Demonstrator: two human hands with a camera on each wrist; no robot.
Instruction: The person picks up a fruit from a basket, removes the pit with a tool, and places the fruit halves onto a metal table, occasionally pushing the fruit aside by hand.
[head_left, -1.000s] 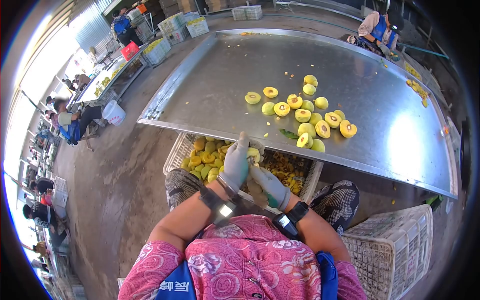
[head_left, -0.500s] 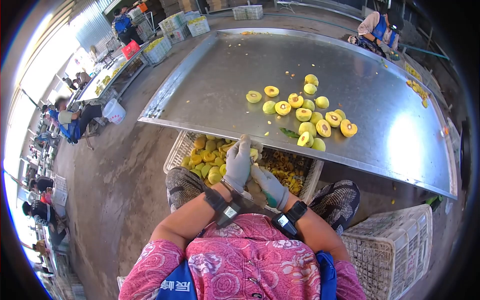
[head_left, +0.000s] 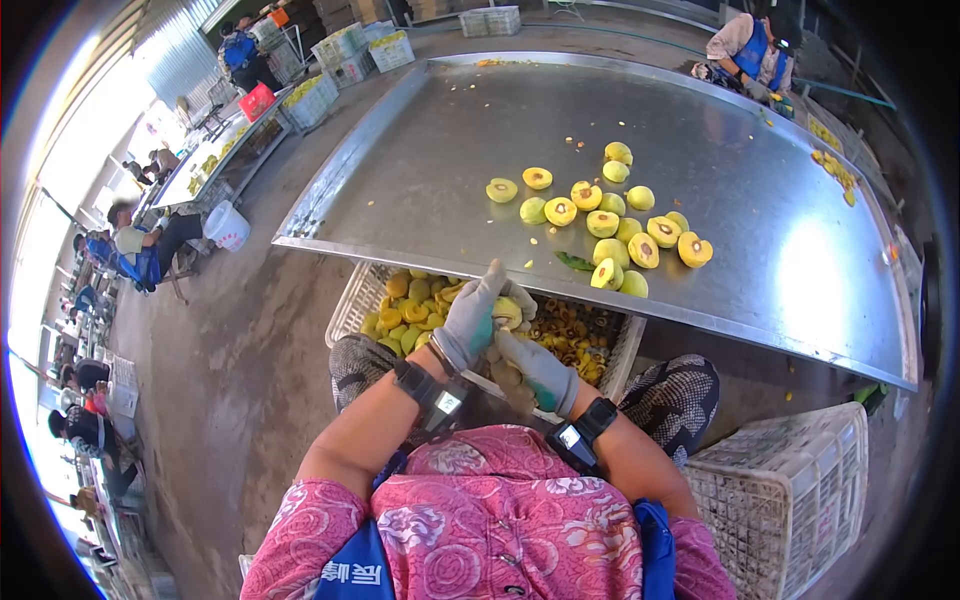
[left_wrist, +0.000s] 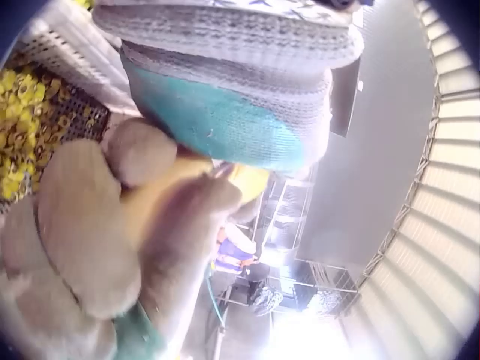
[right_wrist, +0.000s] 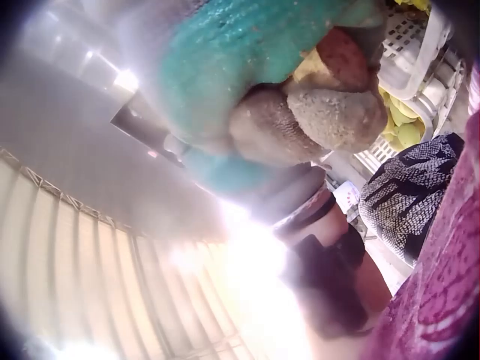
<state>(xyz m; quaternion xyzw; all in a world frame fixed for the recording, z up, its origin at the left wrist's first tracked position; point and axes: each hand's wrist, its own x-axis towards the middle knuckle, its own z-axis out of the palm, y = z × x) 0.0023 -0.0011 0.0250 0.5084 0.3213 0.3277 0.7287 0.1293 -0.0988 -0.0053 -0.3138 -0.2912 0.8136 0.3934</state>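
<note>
Both hands, in grey gloves with teal palms and soiled fingers, meet in front of the body just beyond the near table edge in the head view. The left hand has its fingers curled round a yellow-green fruit. Close below on the right, the right hand pinches at the same fruit with bent fingers. A yellow-orange part of the fruit shows between gloved fingers in the left wrist view. Reddish and yellow flesh appears beside the fingertips in the right wrist view. Whether a tool is held, I cannot tell.
A metal table carries several halved fruits. Under its near edge stands a white crate with fruit and darker cut pieces. Another crate is at lower right, beside the knee. People work at other tables on the left.
The left hand has turned slightly and its wrist has shifted to the right; more of its teal palm shows. The hands stay together at the fruit. The head view has shifted a little.
</note>
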